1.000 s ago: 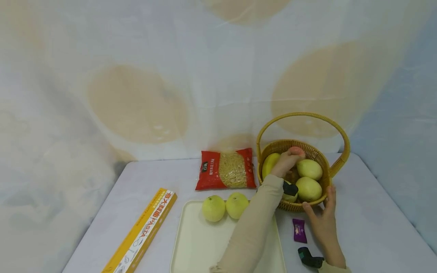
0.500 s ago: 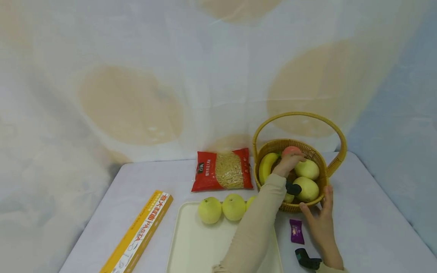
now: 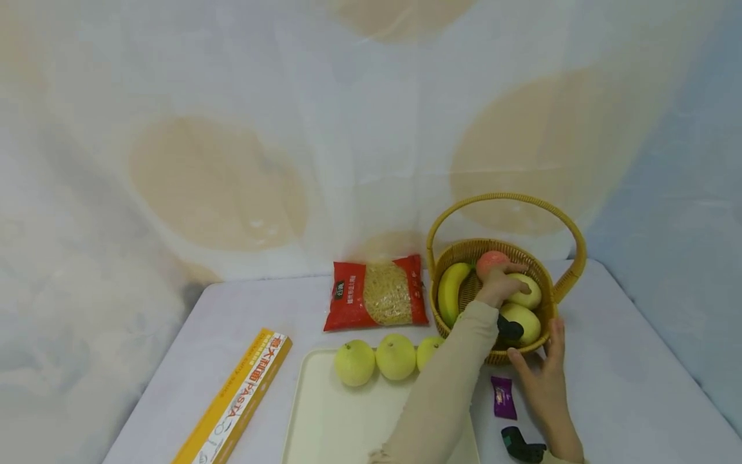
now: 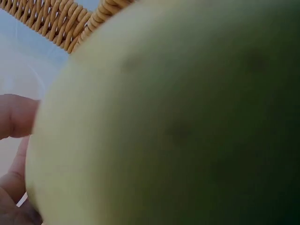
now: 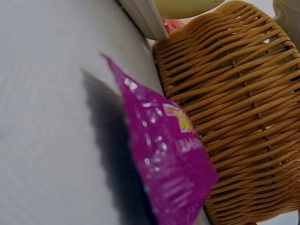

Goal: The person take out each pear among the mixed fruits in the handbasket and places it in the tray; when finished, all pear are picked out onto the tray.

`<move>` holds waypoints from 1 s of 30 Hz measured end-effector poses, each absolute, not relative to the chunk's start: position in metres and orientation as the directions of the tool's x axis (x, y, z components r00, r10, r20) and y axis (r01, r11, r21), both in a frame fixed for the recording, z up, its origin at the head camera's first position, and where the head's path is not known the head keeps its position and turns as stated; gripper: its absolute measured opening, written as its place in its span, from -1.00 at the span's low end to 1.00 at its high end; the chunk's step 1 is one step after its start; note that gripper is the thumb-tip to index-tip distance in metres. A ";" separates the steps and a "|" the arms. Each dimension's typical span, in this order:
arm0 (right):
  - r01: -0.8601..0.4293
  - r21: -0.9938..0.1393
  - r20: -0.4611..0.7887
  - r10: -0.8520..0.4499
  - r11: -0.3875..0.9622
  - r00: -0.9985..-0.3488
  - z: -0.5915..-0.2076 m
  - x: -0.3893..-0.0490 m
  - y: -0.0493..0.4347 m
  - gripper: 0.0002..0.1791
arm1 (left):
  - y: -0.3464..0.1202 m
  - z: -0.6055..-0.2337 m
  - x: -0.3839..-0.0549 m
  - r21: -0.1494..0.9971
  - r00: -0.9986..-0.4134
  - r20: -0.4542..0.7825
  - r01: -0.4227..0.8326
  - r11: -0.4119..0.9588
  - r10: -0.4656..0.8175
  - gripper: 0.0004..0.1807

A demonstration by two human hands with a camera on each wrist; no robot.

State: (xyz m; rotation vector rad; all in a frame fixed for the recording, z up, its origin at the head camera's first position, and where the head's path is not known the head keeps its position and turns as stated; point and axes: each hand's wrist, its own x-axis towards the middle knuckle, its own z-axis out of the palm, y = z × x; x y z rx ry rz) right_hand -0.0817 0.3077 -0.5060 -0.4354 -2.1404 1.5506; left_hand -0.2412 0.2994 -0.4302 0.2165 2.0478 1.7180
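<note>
A: Hands?
B: Left hand (image 3: 502, 283) inside basket (image 5: 243, 112), fingers on upper pale fruit (image 3: 530, 298); grip, can't tell. Right hand (image 3: 543, 380) spread wide against the basket's near side.
A: Labels?
B: Box (image 3: 237, 396) left of both hands: "PASTA". Purple packet (image 3: 503, 397) beside right hand, print unclear.

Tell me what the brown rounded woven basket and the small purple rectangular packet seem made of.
The brown rounded woven basket looks like wicker or imitation plastic, lightly glossy: rounded strands interlace. The small purple rectangular packet seems wrapped in glossy film, plastic or foil: bright highlights dot its surface.
</note>
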 end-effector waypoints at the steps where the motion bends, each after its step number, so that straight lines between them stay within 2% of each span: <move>1: -0.011 -0.948 0.178 0.503 0.318 -0.846 -0.506 -0.081 0.307 0.08 | 0.299 -0.431 -0.241 0.965 -0.888 -0.237 -0.168 0.202 0.393 -0.55; 16: -0.034 -0.945 0.205 0.507 0.325 -0.837 -0.505 -0.080 0.307 0.07 | 0.283 -0.409 -0.243 0.972 -0.913 -0.180 -0.109 0.207 0.367 -0.73; 30: -0.016 -0.945 0.187 0.499 0.327 -0.846 -0.508 -0.082 0.309 0.06 | 0.259 -0.395 -0.243 0.980 -0.899 -0.154 -0.086 0.180 0.410 -0.73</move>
